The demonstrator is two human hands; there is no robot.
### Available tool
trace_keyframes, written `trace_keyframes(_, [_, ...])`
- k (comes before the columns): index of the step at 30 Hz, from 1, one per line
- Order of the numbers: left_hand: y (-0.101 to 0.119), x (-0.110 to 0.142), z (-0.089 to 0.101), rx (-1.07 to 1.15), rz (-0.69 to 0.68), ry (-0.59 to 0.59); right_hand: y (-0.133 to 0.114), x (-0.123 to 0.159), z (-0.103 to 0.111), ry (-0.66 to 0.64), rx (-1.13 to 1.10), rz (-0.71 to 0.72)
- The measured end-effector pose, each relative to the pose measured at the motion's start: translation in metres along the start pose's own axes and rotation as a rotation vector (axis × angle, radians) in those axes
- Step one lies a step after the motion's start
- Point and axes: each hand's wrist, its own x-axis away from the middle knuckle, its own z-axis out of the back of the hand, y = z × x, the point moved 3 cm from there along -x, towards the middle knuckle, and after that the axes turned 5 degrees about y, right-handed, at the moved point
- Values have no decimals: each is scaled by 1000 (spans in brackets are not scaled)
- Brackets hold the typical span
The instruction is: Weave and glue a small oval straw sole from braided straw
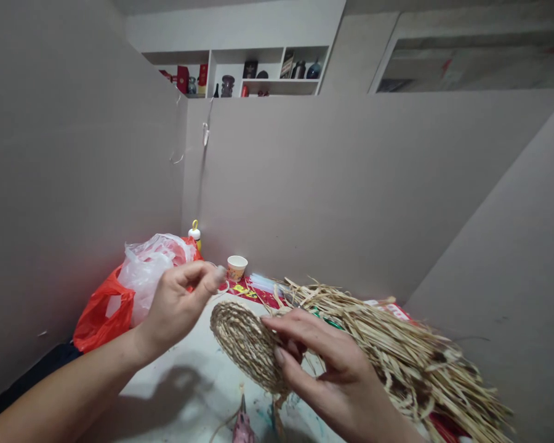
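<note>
My right hand (325, 369) grips a flat oval coil of braided straw (244, 344), fingers and thumb closed on its right rim, holding it tilted above the table. My left hand (182, 301) is raised to the left of the coil, thumb and forefinger pinched on a thin pale strand (222, 289) that leads toward the coil's top edge. A loose bundle of dried straw strips (397, 351) lies to the right, behind my right hand. A pink tool (242, 427) lies on the table below the coil.
A red and a clear plastic bag (129, 289) sit at the left. A small paper cup (237, 267) and a white bottle with a yellow cap (194, 232) stand near the partition corner. Grey partition walls (327, 184) close in on three sides. Shelves (258, 71) hang high behind.
</note>
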Motion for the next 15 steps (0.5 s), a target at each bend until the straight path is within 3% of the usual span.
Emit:
trace_keyframes(3, [1, -8, 10, -5, -54, 142, 0, 0, 1, -6, 0, -8])
trace_keyframes(5, [1, -13, 12, 38, -33, 119, 1, 0, 3, -3, -2, -14])
trace_keyframes(9, [6, -16, 8, 166, 75, -54, 1, -2, 8, 2, -13, -29])
trace_keyframes(15, [3, 6, -11, 267, 343, -343, 2, -5, 15, -64, -46, -27])
